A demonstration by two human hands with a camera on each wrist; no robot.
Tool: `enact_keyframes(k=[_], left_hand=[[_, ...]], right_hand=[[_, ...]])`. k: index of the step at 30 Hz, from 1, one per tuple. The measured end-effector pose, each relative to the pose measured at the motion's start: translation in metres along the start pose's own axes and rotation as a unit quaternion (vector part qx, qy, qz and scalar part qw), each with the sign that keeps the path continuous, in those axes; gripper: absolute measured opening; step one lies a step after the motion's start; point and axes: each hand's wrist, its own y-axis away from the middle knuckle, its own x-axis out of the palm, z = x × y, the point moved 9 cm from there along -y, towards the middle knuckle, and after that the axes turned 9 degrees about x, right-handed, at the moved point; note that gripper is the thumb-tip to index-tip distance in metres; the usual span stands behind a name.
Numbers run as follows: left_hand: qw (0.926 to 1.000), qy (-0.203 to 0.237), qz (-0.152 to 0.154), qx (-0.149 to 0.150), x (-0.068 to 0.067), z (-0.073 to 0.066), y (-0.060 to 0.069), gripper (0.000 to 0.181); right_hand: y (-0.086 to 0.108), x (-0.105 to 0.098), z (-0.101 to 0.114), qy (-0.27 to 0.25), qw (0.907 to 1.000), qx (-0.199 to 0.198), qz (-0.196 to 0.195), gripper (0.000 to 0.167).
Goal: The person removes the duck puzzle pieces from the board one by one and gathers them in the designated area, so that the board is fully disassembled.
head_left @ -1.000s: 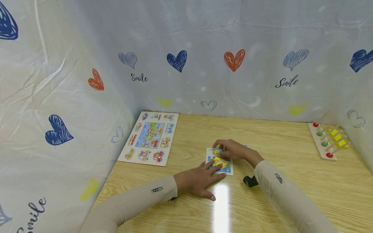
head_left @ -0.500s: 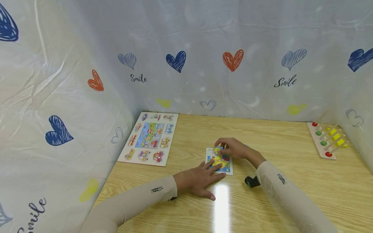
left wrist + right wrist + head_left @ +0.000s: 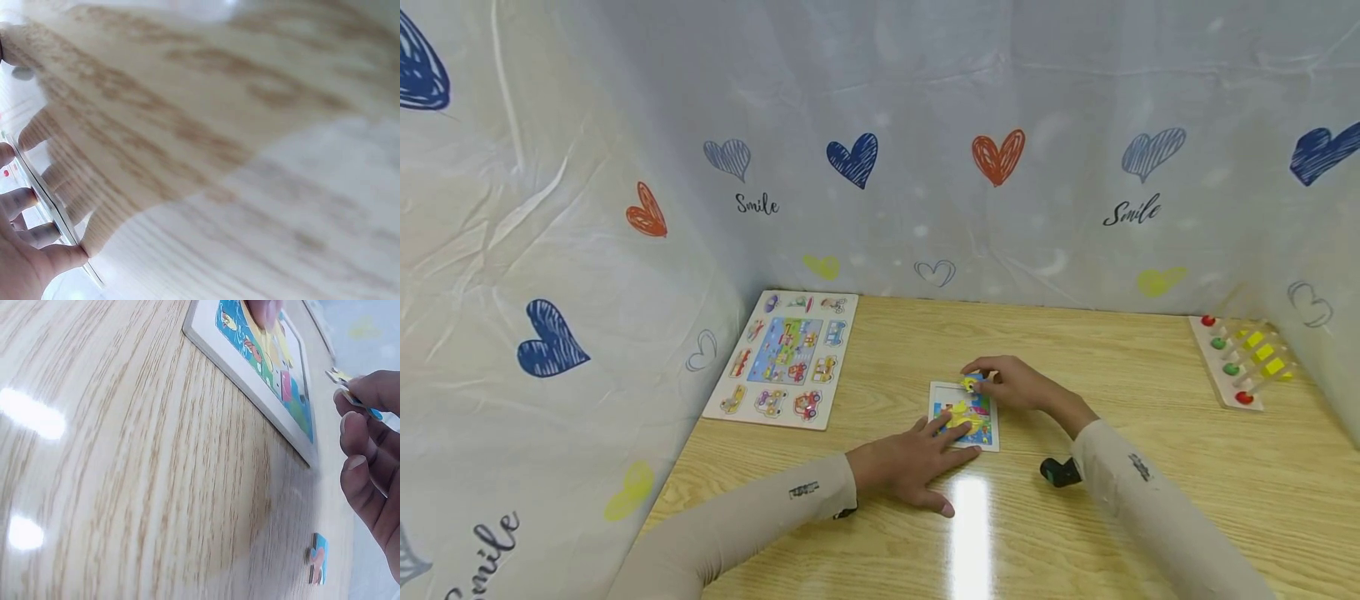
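Note:
A small white-framed jigsaw board (image 3: pixel 995 433) with a yellow, blue and green picture lies on the wooden table. My left hand (image 3: pixel 916 468) rests on its left part, fingers spread; the left wrist view has these fingers (image 3: pixel 28 250) along the frame's edge. Between thumb and fingers my right hand (image 3: pixel 1017 385) pinches a yellow and blue jigsaw piece (image 3: pixel 972 383) above the board's top edge. That piece (image 3: pixel 350 394) appears edge-on in the right wrist view, raised off the board (image 3: pixel 250 384). White backing shows in the board's upper left.
A loose blue and pink piece (image 3: pixel 319 559) lies on the table near the right hand. At the back left is a larger vehicle puzzle board (image 3: pixel 842 350). A wooden peg board (image 3: pixel 1225 367) with red and green balls stands at the right. Printed curtains (image 3: pixel 925 225) enclose the table.
My right hand has lifted the yellow and blue piece away from the board, moving slightly up and right and uncovering white backing. The left hand has stayed in place.

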Motion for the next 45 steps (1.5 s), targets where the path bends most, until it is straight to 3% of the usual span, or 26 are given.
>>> enact_keyframes(k=[6,12,20,31,40,45], left_hand=[[1.0000,0.000,0.001,-0.003,-0.001,0.000,0.000,0.090],[1.0000,0.001,0.002,-0.005,0.000,0.000,0.000,0.091],[0.9999,-0.011,0.003,-0.004,0.002,0.001,-0.001,0.091],[1.0000,-0.007,0.004,-0.005,0.001,0.001,-0.001,0.090],[0.9999,-0.008,-0.007,-0.002,0.000,-0.001,0.001,0.090],[0.9999,-0.005,-0.011,0.001,-0.002,-0.002,0.002,0.090]], right_hand=[[0.007,-0.006,-0.008,-0.010,0.9999,0.006,-0.011,0.034],[0.016,-0.015,-0.016,-0.034,0.9991,0.017,-0.019,0.026],[0.028,-0.032,-0.027,-0.049,0.9974,0.005,-0.053,0.022],[0.049,-0.047,-0.052,-0.115,0.9890,0.069,-0.061,0.027],[0.068,-0.062,-0.074,-0.117,0.9826,0.111,-0.092,0.029],[0.073,-0.066,-0.088,-0.084,0.9829,0.125,-0.106,0.029]])
